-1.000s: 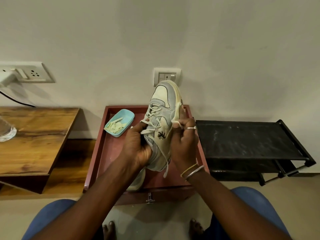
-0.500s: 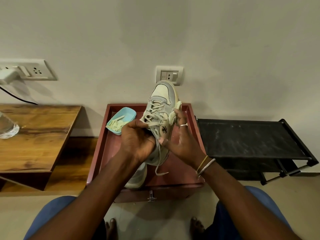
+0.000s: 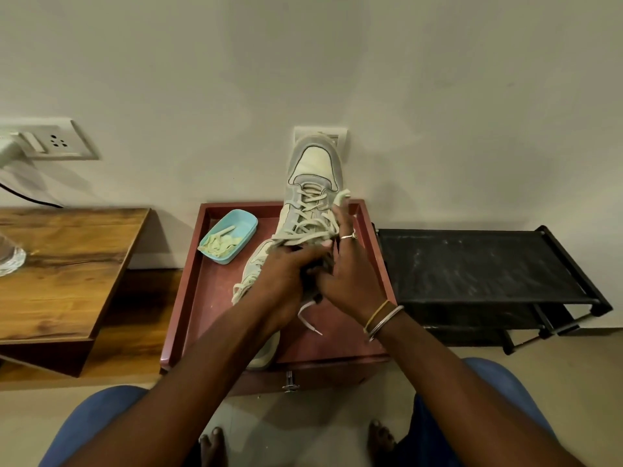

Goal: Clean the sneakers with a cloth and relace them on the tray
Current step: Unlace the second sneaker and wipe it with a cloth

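A cream and grey sneaker (image 3: 313,170) is held toe-up above the red-brown tray (image 3: 188,281), its laces (image 3: 303,227) threaded across the tongue. My left hand (image 3: 286,281) grips the sneaker's lower part near the collar. My right hand (image 3: 350,271) lies against its right side with fingers stretched up along the laces, a ring on one finger; whether it pinches a lace is hidden. A loose lace end (image 3: 308,318) dangles below the hands. A second sneaker's sole (image 3: 266,352) shows under my left forearm on the tray.
A light blue dish (image 3: 247,227) holding a pale cloth sits at the tray's back left. A wooden table (image 3: 57,264) stands to the left, a black rack (image 3: 478,264) to the right. The tray rests on a drawer unit with a knob (image 3: 290,382).
The sneaker has tipped more upright. My two hands have closed in together at its collar, and the right fingers have slid up along the laces.
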